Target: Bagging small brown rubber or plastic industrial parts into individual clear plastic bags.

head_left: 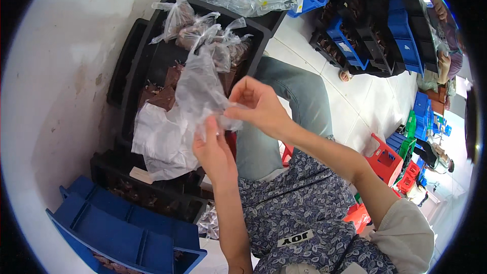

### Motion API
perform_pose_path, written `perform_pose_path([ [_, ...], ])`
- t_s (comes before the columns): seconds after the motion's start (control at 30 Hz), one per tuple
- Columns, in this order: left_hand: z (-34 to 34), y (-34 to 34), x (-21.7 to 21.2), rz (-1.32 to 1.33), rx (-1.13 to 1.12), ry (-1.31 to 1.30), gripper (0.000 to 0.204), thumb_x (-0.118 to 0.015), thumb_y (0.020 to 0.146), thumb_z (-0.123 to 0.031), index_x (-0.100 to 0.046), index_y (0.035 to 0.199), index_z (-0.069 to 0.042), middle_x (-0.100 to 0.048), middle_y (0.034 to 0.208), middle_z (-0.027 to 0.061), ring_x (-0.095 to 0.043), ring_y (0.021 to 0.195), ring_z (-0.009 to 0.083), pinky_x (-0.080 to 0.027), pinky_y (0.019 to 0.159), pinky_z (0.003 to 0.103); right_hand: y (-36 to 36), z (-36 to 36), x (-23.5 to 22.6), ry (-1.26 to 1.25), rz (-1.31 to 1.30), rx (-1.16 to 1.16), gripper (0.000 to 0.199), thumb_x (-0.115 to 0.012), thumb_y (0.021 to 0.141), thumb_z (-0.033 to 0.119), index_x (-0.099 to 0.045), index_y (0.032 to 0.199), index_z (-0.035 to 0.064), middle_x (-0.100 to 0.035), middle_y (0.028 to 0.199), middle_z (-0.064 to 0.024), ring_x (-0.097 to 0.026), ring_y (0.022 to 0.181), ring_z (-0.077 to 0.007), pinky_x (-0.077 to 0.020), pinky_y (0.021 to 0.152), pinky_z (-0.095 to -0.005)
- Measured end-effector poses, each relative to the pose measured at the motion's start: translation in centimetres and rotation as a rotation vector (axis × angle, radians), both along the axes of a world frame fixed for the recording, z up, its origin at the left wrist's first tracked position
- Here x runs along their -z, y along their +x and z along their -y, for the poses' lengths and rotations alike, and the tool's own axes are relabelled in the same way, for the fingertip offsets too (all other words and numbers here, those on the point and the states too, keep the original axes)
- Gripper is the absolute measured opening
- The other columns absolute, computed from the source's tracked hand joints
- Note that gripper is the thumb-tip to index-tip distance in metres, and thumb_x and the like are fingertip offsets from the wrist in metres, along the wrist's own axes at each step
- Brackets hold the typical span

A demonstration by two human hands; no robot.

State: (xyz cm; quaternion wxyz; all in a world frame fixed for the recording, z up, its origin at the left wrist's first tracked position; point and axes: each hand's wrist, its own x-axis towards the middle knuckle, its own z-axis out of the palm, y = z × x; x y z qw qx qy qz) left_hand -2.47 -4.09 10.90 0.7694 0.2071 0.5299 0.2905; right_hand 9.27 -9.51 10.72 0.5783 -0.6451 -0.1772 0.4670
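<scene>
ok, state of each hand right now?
Left hand: closed, pinching the clear plastic bag.
Right hand: closed, pinching the same bag.

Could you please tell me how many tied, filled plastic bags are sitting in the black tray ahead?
3: left bag, middle bag, right bag, clustered at the black tray's far end; more may be hidden.

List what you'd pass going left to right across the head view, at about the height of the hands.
White wall → black crate → clear bag → right hand → jeans leg → red stool
</scene>
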Motion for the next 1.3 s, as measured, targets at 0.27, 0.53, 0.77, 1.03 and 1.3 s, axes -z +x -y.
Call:
perform_pose_path([
  [0.27, -2.4, -1.7, 1.1, -0.097, 0.318, 0.186, 0.024, -0.058, 0.089, -0.012, -0.056, 0.105, 0.006, -0.060, 0.102, 0.0106, -0.058, 0.093, 0.0160, -0.049, 0.081, 0.028, 3.0, -2.3, 2.1, -0.040, -0.318, -0.155, 0.019, -0.070, 0.077, 0.018, -0.062, 0.088, 0.0046, -0.060, 0.078, 0.0009, -0.052, 0.071, -0.0055, -0.0401, 0.066, -0.0211],
  [0.53, -1.7, -0.8, 1.1, 0.132, 0.084, -0.026, 0.021, -0.061, 0.087, -0.014, -0.059, 0.099, 0.003, -0.063, 0.095, 0.0082, -0.061, 0.085, 0.0156, -0.049, 0.080, 0.027, 0.6, -2.9, 2.5, -0.077, -0.151, 0.219, 0.023, -0.072, 0.076, 0.020, -0.057, 0.073, 0.0024, -0.058, 0.067, -0.0003, -0.049, 0.060, -0.0054, -0.0377, 0.052, -0.0218],
  [0.77, -1.1, -1.3, 2.5, -0.143, 0.005, 0.117, 0.018, -0.062, 0.085, -0.009, -0.059, 0.098, 0.004, -0.064, 0.093, 0.0077, -0.060, 0.081, 0.0139, -0.049, 0.075, 0.024, -0.1, -2.1, 1.1, -0.077, 0.884, 0.267, 0.034, -0.075, 0.073, 0.017, -0.053, 0.093, 0.0008, -0.056, 0.077, -0.0033, -0.053, 0.071, -0.0123, -0.0446, 0.065, -0.0275],
  [1.03, -1.6, -2.4, 2.8, -0.149, 0.070, 0.110, 0.013, -0.062, 0.085, -0.008, -0.054, 0.076, -0.002, -0.061, 0.083, 0.0049, -0.055, 0.076, 0.0081, -0.046, 0.067, 0.023, -0.6, -1.7, 2.3, -0.089, 0.067, 0.026, 0.014, -0.062, 0.083, 0.016, -0.066, 0.083, 0.0023, -0.064, 0.076, -0.0012, -0.054, 0.068, -0.0065, -0.0429, 0.063, -0.0222],
  [1.3, -3.5, -7.2, 8.7, -0.009, -0.182, -0.093, 0.008, -0.057, 0.086, -0.009, -0.053, 0.083, -0.003, -0.056, 0.084, 0.0037, -0.053, 0.071, 0.0098, -0.047, 0.066, 0.022, 0.2, -4.3, 8.6, -0.204, -0.056, 0.059, 0.016, -0.059, 0.087, 0.019, -0.056, 0.090, 0.0032, -0.056, 0.069, -0.0009, -0.052, 0.063, -0.0083, -0.0420, 0.064, -0.0233],
])
